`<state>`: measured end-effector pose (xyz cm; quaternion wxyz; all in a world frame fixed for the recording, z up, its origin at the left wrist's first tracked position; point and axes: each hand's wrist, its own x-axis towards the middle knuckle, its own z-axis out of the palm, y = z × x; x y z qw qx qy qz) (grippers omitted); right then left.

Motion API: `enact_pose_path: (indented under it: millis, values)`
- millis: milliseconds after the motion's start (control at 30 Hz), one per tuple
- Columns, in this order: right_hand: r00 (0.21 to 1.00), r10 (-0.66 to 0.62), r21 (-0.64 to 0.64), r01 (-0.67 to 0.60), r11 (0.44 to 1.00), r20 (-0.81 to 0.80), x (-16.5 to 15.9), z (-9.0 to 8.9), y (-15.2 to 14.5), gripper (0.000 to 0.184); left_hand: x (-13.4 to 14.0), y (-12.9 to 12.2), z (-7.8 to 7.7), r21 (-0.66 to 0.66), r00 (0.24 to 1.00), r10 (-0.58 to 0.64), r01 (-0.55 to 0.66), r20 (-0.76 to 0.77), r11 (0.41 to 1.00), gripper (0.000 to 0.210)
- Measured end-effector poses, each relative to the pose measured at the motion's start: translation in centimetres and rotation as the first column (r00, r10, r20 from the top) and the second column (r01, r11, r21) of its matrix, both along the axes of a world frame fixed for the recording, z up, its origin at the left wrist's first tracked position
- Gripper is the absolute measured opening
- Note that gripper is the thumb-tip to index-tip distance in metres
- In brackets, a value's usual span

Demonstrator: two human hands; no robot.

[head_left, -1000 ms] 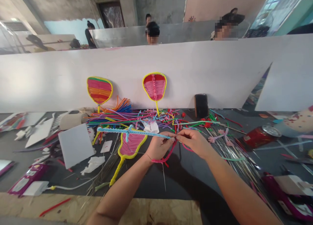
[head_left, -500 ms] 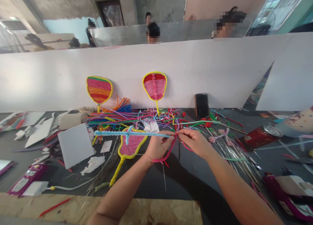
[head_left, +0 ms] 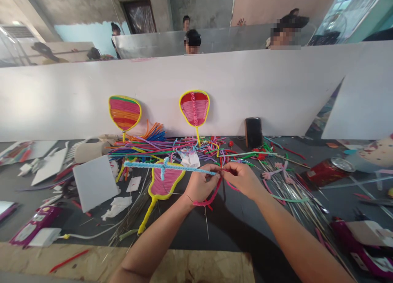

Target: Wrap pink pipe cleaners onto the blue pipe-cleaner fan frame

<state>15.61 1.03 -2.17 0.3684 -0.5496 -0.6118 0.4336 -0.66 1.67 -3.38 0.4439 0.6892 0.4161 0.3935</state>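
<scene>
My left hand (head_left: 202, 181) pinches a light-blue twisted pipe-cleaner stick (head_left: 147, 165) that points left, with a short crosspiece wound near its middle. A pink-red pipe cleaner (head_left: 211, 198) curves below my left hand in a loop, and a thin wire hangs from its lower bend. With thumb and forefinger together, my right hand (head_left: 241, 177) grips the pink-red pipe cleaner at the stick's right end, and the fingertips of both hands almost meet there. Under the stick lies a pink fan-shaped piece (head_left: 167, 184) with a yellow rim and handle.
Two similar fan shapes, one striped (head_left: 125, 113) and one beaded (head_left: 194, 109), lean on the white board (head_left: 245, 82). Loose pipe cleaners (head_left: 144, 146) lie behind my hands. A phone (head_left: 253, 132), a red can (head_left: 330, 171) and wires (head_left: 294, 193) are rightward. People sit beyond the board.
The blue stick's left end has shifted slightly right and up, and the stick now slopes down toward my fingers. My right hand has edged left, closer to my left fingertips.
</scene>
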Motion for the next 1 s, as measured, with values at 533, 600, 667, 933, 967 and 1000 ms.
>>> enact_pose_path:
  millis: [533, 600, 667, 933, 967, 1000]
  values:
    - [0.998, 0.022, 0.014, -0.022, 1.000, -0.060, -0.1, -0.1, -0.1, 0.025, -0.1, 0.1, -0.3, 0.020, 0.999, 0.025, -0.026, 0.029, 0.999, 0.021]
    - [0.994, 0.035, 0.009, -0.034, 0.999, -0.108, 0.0, -0.1, -0.1, 0.028, -0.2, 0.2, -0.2, 0.014, 0.999, 0.030, -0.031, 0.044, 0.999, 0.021]
    - [0.983, 0.068, -0.007, -0.070, 0.998, -0.171, 0.3, -0.3, 0.0, 0.031, -0.2, 0.2, 0.0, -0.009, 0.997, 0.030, -0.030, 0.077, 1.000, 0.021]
    - [0.919, 0.138, -0.087, -0.182, 0.979, -0.369, 1.4, -0.6, 0.2, 0.039, -0.5, 0.4, 1.2, -0.264, 0.922, -0.040, 0.151, 0.384, 0.953, 0.029]
    - [0.915, 0.138, -0.092, -0.185, 0.978, -0.378, 1.4, -0.4, 0.2, 0.037, -0.5, 0.4, 1.2, -0.284, 0.909, -0.044, 0.175, 0.414, 0.943, 0.030]
    - [0.911, 0.136, -0.097, -0.188, 0.977, -0.390, 1.4, -0.3, 0.1, 0.035, -0.5, 0.4, 1.2, -0.298, 0.899, -0.045, 0.192, 0.437, 0.935, 0.031]
